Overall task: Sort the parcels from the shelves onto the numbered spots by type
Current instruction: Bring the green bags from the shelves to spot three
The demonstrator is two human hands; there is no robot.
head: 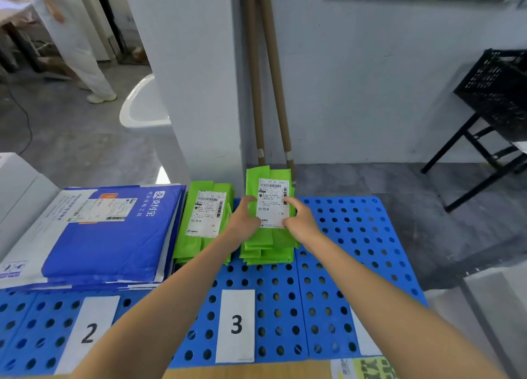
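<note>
Green mailer parcel (271,179) with a white printed label lies between both grips, topping the right green stack (268,253) behind card 3 (236,324) on the table (356,236). The left grip (242,222) curls round its left edge; the right grip (301,222) pinches its right edge. Two green stacks, the other (205,216) just beside; one blue stack (114,242).

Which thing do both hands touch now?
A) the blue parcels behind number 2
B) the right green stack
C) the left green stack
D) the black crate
B: the left hand and the right hand grip the right green stack at its two sides.
</note>
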